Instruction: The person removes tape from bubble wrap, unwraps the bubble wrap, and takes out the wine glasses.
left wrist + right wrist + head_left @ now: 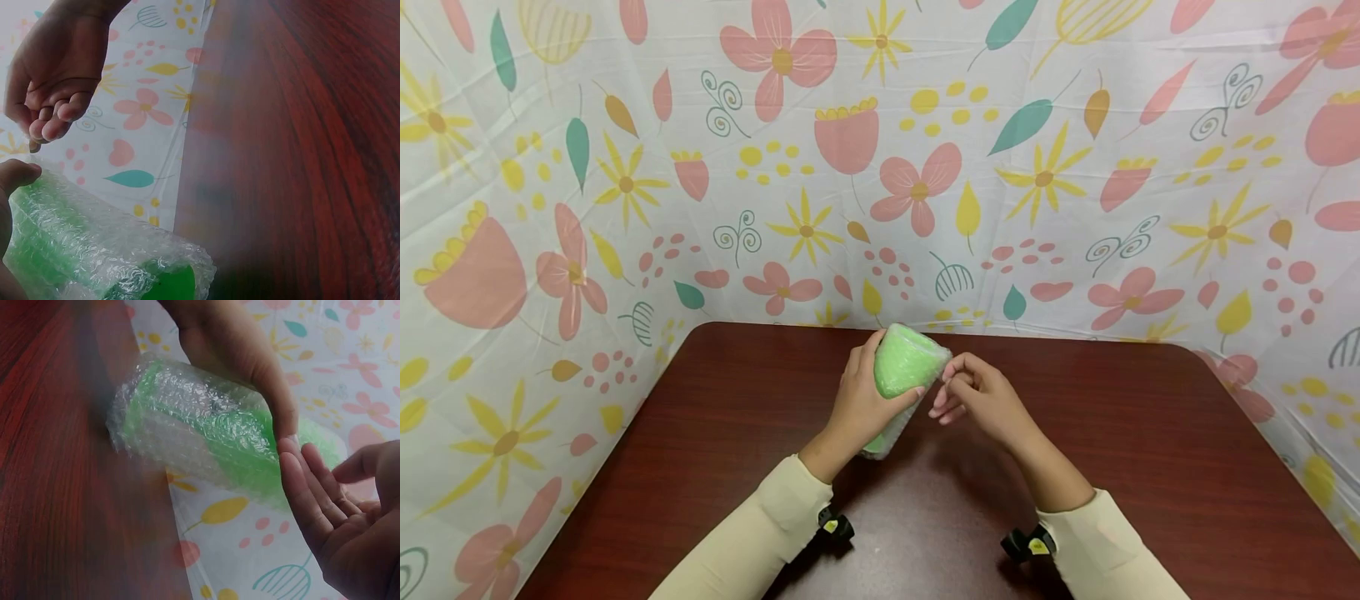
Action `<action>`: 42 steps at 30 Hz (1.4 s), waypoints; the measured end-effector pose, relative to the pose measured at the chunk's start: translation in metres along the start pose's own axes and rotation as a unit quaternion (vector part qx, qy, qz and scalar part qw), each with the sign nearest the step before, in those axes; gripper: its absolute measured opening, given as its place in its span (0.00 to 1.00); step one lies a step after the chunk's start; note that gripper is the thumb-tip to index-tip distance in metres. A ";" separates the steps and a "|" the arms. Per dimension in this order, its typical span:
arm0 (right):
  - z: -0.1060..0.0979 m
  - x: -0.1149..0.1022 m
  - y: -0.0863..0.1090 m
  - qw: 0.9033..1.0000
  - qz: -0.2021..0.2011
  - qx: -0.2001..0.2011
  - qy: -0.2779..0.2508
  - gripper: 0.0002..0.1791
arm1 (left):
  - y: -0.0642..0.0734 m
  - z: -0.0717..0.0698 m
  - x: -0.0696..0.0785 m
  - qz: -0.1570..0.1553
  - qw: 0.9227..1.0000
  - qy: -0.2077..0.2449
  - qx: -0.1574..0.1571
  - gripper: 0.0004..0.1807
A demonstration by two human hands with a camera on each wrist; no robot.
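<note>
Green bubble-wrapped bundle (907, 362) slants lengthwise through the left hand's (859, 408) gripping fingers, its far end just left of the right hand's (988, 404) bent fingers, whose pinch I cannot tell.

Green item (907, 362), elongated, is sitting inside clear bubble wrap (187, 400); the wrap is glinting and wrinkling over it, blurring the exact form. Green is showing broadly towards the upper end, again as a strip near the lower end, a paler stretch running between. Wrapped item is leaning at a slant over the table (1120, 433). Left hand (867, 396) is gripping its upper part; right hand (985, 396) is hovering at its upper right edge, contact unclear.
</note>
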State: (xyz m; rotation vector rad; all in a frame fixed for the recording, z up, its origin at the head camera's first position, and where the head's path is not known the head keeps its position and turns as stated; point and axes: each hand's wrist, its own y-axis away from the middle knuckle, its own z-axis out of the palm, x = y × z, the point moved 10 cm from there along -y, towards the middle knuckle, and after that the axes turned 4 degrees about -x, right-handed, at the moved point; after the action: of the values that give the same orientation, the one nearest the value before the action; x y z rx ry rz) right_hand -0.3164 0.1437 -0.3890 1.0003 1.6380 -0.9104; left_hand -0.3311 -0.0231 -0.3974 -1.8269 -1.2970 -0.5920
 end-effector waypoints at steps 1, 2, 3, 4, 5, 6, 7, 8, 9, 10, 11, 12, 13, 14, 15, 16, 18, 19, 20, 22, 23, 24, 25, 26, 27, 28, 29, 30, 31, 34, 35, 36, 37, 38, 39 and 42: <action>0.001 0.000 0.000 1.000 0.000 -0.003 0.002 0.08 | 0.000 0.000 0.000 0.001 1.000 0.001 -0.001 0.55; 0.001 0.000 0.000 1.000 0.001 -0.003 0.006 0.08 | 0.000 0.000 0.000 0.002 1.000 0.001 -0.002 0.55; 0.002 0.000 0.000 1.000 0.004 -0.004 0.010 0.09 | 0.000 0.000 0.000 0.003 1.000 0.000 -0.002 0.55; 0.002 0.001 0.000 1.000 0.007 -0.003 0.013 0.10 | 0.001 0.001 0.001 0.005 1.000 0.000 -0.002 0.55; 0.002 0.001 0.000 1.000 0.008 -0.003 0.016 0.12 | 0.001 0.000 0.001 0.008 1.000 0.000 -0.001 0.55; 0.002 0.001 0.000 1.000 0.010 -0.002 0.019 0.12 | 0.001 0.000 0.002 0.009 1.000 -0.001 -0.001 0.55; 0.002 0.002 -0.001 1.000 0.012 -0.001 0.021 0.12 | 0.001 0.000 0.002 0.011 1.000 -0.003 -0.001 0.55; 0.001 0.002 -0.001 1.000 0.014 0.000 0.022 0.12 | 0.001 0.000 0.002 0.012 1.000 -0.004 0.000 0.55; 0.002 0.002 -0.001 1.000 0.013 -0.001 0.021 0.12 | 0.001 0.000 0.002 0.013 1.000 -0.005 0.000 0.55; 0.002 0.002 -0.001 1.000 0.012 -0.002 0.020 0.12 | 0.001 0.001 0.002 0.013 1.000 -0.006 0.000 0.55; 0.002 0.001 -0.001 1.000 0.011 -0.003 0.019 0.13 | 0.000 0.001 0.002 0.013 1.000 -0.006 0.000 0.55; 0.003 0.001 -0.001 1.000 0.010 -0.004 0.017 0.13 | 0.000 0.001 0.002 0.012 1.000 -0.006 -0.001 0.55; 0.003 0.001 -0.001 1.000 0.008 -0.005 0.015 0.13 | 0.000 0.001 0.002 0.011 1.000 -0.004 -0.002 0.56; 0.003 0.001 -0.001 1.000 0.006 -0.006 0.012 0.12 | 0.001 0.001 0.002 0.009 1.000 -0.004 -0.004 0.56; 0.004 0.000 -0.001 1.000 0.002 -0.007 0.009 0.12 | 0.001 0.001 0.002 0.008 1.000 -0.003 -0.006 0.56; 0.004 -0.001 0.000 1.000 -0.001 -0.007 0.006 0.12 | 0.001 0.002 0.001 0.008 1.000 -0.002 -0.009 0.57; 0.003 -0.001 0.000 1.000 -0.009 -0.005 0.001 0.11 | 0.001 0.002 0.002 0.010 1.000 -0.001 -0.014 0.58; 0.003 -0.002 0.000 1.000 -0.012 -0.003 -0.001 0.11 | 0.001 0.003 0.002 0.012 1.000 0.000 -0.015 0.57; 0.003 -0.002 0.000 1.000 -0.015 -0.001 -0.003 0.10 | 0.000 0.003 0.003 0.014 1.000 0.001 -0.017 0.57; 0.002 -0.002 0.000 1.000 -0.017 0.002 -0.007 0.09 | 0.000 0.003 0.003 0.017 1.000 0.008 -0.019 0.56; 0.002 -0.002 0.000 1.000 -0.018 0.002 -0.009 0.09 | 0.000 0.004 0.003 0.017 1.000 0.012 -0.019 0.56; 0.002 -0.002 0.000 1.000 -0.019 0.002 -0.010 0.09 | 0.000 0.004 0.003 0.015 1.000 0.015 -0.020 0.55; 0.002 -0.002 -0.001 1.000 -0.019 0.001 -0.011 0.10 | 0.000 0.004 0.003 0.014 1.000 0.020 -0.019 0.55; 0.002 -0.002 -0.001 1.000 -0.019 0.000 -0.011 0.10 | 0.000 0.004 0.003 0.013 0.999 0.023 -0.019 0.55; 0.002 -0.002 -0.001 1.000 -0.020 -0.001 -0.011 0.10 | 0.001 0.003 0.003 0.012 0.999 0.026 -0.018 0.55; 0.002 -0.002 -0.001 1.000 -0.020 -0.002 -0.009 0.11 | 0.000 0.003 0.003 0.012 0.999 0.027 -0.016 0.54; 0.002 -0.002 -0.001 1.000 -0.019 -0.002 -0.007 0.11 | 0.001 0.003 0.003 0.012 0.999 0.028 -0.014 0.54; 0.001 -0.002 -0.001 1.000 -0.017 -0.003 -0.005 0.11 | 0.000 0.002 0.003 0.014 0.999 0.027 -0.010 0.54; 0.001 -0.001 -0.001 1.000 -0.014 -0.003 -0.004 0.11 | 0.000 0.001 0.004 0.014 1.000 0.026 -0.007 0.54; 0.001 -0.001 -0.001 1.000 -0.010 -0.008 0.002 0.12 | 0.000 -0.001 0.004 0.015 1.000 0.023 0.004 0.54; 0.001 -0.001 -0.001 1.000 -0.008 -0.007 0.004 0.11 | 0.001 -0.002 0.004 0.015 1.000 0.022 0.007 0.54; 0.001 0.000 -0.001 1.000 -0.005 -0.004 0.007 0.11 | 0.001 -0.003 0.004 0.016 1.000 0.021 0.010 0.54; 0.000 0.000 -0.001 1.000 -0.003 0.000 0.009 0.11 | 0.001 -0.003 0.004 0.015 1.000 0.022 0.011 0.54; -0.001 0.000 -0.001 1.000 -0.002 0.004 0.011 0.11 | 0.000 -0.004 0.004 0.016 1.000 0.022 0.012 0.54; -0.001 0.000 0.000 1.000 0.000 0.008 0.012 0.11 | 0.000 -0.004 0.004 0.017 0.999 0.023 0.013 0.54; -0.002 -0.001 0.000 1.000 0.002 0.012 0.008 0.10 | 0.000 -0.005 0.004 0.018 0.999 0.027 0.014 0.54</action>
State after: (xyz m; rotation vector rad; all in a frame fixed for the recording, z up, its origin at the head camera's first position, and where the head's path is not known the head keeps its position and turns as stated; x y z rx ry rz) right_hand -0.3171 0.1455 -0.3877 1.0292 1.6418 -0.9244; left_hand -0.3291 -0.0246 -0.3915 -1.7957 -1.2294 -0.5977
